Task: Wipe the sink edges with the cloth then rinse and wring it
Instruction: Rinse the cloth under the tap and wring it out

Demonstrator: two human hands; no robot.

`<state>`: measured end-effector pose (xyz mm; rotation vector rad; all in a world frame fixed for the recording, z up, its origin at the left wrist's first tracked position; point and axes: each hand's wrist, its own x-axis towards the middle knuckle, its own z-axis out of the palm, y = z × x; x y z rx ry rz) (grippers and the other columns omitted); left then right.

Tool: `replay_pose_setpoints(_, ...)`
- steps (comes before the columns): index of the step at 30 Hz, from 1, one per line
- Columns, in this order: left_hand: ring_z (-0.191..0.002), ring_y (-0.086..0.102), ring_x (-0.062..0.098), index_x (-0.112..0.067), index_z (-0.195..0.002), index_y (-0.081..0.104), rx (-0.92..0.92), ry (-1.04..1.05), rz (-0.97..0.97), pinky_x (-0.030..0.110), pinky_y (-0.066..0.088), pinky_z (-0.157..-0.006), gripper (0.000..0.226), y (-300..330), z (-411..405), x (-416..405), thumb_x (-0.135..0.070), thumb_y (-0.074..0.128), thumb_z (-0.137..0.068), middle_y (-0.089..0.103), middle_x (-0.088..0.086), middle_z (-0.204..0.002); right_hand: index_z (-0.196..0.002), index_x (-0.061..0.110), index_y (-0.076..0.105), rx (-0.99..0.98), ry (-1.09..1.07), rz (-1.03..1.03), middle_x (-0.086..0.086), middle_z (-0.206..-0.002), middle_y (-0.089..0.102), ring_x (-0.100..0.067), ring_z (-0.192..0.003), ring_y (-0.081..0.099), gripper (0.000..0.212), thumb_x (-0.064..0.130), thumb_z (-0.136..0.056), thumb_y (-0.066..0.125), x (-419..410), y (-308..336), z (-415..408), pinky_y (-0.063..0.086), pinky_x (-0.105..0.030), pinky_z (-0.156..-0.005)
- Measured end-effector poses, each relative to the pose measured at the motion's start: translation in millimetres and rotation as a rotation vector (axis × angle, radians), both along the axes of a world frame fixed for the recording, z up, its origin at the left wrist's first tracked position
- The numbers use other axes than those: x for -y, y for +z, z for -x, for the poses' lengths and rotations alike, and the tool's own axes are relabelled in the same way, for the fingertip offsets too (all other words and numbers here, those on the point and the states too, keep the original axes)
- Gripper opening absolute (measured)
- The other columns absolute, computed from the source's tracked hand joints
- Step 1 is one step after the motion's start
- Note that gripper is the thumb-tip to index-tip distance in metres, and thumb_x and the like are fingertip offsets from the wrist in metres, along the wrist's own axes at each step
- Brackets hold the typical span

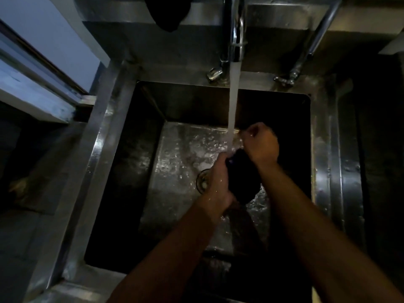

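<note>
A dark cloth (242, 180) hangs bunched between both hands over the steel sink (102, 145). My left hand (218, 182) grips its left side and lower part. My right hand (261, 144) is closed on its upper end, just right of the water. A stream of water (232, 101) falls from the chrome tap (237, 29) onto the top of the cloth and my hands. The basin floor is wet and splashing, and the round drain (202, 180) shows just left of my left hand.
A second tap pipe (314, 40) slants down at the back right, with valves on the back rim. Another dark cloth (168, 12) hangs over the back ledge. A window frame (37, 79) is at the left. The scene is dim.
</note>
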<state>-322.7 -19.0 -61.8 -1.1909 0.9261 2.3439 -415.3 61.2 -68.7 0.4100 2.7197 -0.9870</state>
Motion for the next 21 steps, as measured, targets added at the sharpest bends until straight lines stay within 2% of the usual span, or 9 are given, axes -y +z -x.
replay_pose_setpoints(2, -0.070, 0.059, 0.019, -0.016, -0.083, 0.070, 0.015, 0.004, 0.077, 0.028, 0.048, -0.067, 0.027, -11.8, 7.1, 7.4, -0.038, 0.055, -0.088, 0.061, 0.000, -0.072, -0.119, 0.019, 0.066, -0.072, 0.114, 0.030, -0.009, -0.119, 0.070, -0.029, -0.110, 0.066, 0.031, 0.032, -0.090, 0.064, 3.5, 18.8, 14.8, 0.049, -0.032, -0.089)
replay_pose_setpoints(4, -0.070, 0.063, 0.021, -0.015, -0.092, 0.073, 0.064, -0.043, 0.224, 0.029, 0.050, -0.063, 0.034, -15.3, 11.6, 11.7, -0.043, 0.054, -0.091, 0.068, 0.001, -0.073, -0.125, 0.019, 0.063, -0.165, 0.211, 0.071, -0.005, -0.123, 0.069, -0.025, -0.112, 0.064, 0.033, 0.032, -0.095, 0.061, 13.1, 40.2, 37.9, 0.048, -0.032, -0.094)
replay_pose_setpoints(6, -0.063, 0.060, 0.023, -0.011, -0.091, 0.073, 0.063, -0.084, 0.297, 0.032, 0.047, -0.058, 0.040, -13.5, 7.3, 13.5, -0.042, 0.050, -0.096, 0.069, 0.007, -0.072, -0.128, 0.020, 0.061, -0.251, 0.343, 0.072, -0.005, -0.120, 0.068, -0.024, -0.111, 0.064, 0.032, 0.033, -0.100, 0.056, 27.5, 61.0, 60.4, 0.051, -0.040, -0.096)
replay_pose_setpoints(8, -0.054, 0.055, 0.021, -0.009, -0.084, 0.072, 0.047, -0.160, 0.281, 0.033, 0.042, -0.055, 0.038, -8.8, 1.8, 15.6, -0.036, 0.050, -0.098, 0.067, 0.007, -0.064, -0.129, 0.020, 0.061, -0.322, 0.473, -0.004, -0.006, -0.119, 0.068, -0.023, -0.109, 0.063, 0.032, 0.035, -0.103, 0.051, 43.5, 74.7, 72.3, 0.050, -0.038, -0.093)
replay_pose_setpoints(11, -0.059, 0.059, 0.024, -0.009, -0.084, 0.073, 0.077, -0.195, 0.282, 0.041, 0.048, -0.065, 0.032, -4.2, 8.2, 15.1, -0.033, 0.056, -0.095, 0.067, 0.009, -0.066, -0.121, 0.018, 0.067, -0.344, 0.496, 0.003, -0.006, -0.113, 0.070, -0.021, -0.105, 0.065, 0.038, 0.046, -0.102, 0.048, 63.4, 77.1, 86.4, 0.051, -0.036, -0.091)
replay_pose_setpoints(13, -0.069, 0.063, 0.031, -0.008, -0.094, 0.073, 0.071, -0.224, 0.292, 0.048, 0.052, -0.075, 0.033, -1.9, 10.1, 17.3, -0.037, 0.059, -0.088, 0.069, 0.014, -0.076, -0.112, 0.020, 0.069, -0.295, 0.418, 0.050, -0.004, -0.105, 0.071, -0.021, -0.098, 0.067, 0.057, 0.066, -0.093, 0.041, 73.5, 76.6, 92.1, 0.054, -0.039, -0.087)
replay_pose_setpoints(15, -0.081, 0.070, 0.037, -0.009, -0.094, 0.074, 0.088, -0.230, 0.324, 0.057, 0.054, -0.085, 0.035, 3.4, 14.4, 18.8, -0.040, 0.060, -0.086, 0.073, 0.019, -0.087, -0.106, 0.020, 0.068, -0.284, 0.308, 0.087, -0.002, -0.099, 0.069, -0.019, -0.091, 0.067, 0.073, 0.079, -0.081, 0.033, 78.2, 72.1, 97.0, 0.054, -0.037, -0.081)
replay_pose_setpoints(19, -0.089, 0.072, 0.031, -0.015, -0.086, 0.077, 0.085, -0.249, 0.364, 0.050, 0.057, -0.090, 0.036, 0.4, 22.9, 22.4, -0.047, 0.059, -0.089, 0.076, 0.013, -0.092, -0.097, 0.021, 0.063, -0.298, 0.300, 0.109, 0.001, -0.093, 0.062, -0.014, -0.087, 0.061, 0.034, 0.053, -0.096, 0.052, 77.0, 65.4, 100.7, 0.047, -0.029, -0.074)
replay_pose_setpoints(21, -0.085, 0.072, 0.032, -0.012, -0.090, 0.078, 0.085, -0.213, 0.337, 0.050, 0.058, -0.088, 0.041, -2.0, 24.8, 22.4, -0.049, 0.059, -0.087, 0.075, 0.016, -0.091, -0.097, 0.018, 0.064, -0.327, 0.300, 0.110, -0.003, -0.094, 0.065, -0.016, -0.087, 0.062, 0.033, 0.049, -0.097, 0.053, 75.8, 64.0, 101.2, 0.049, -0.030, -0.073)
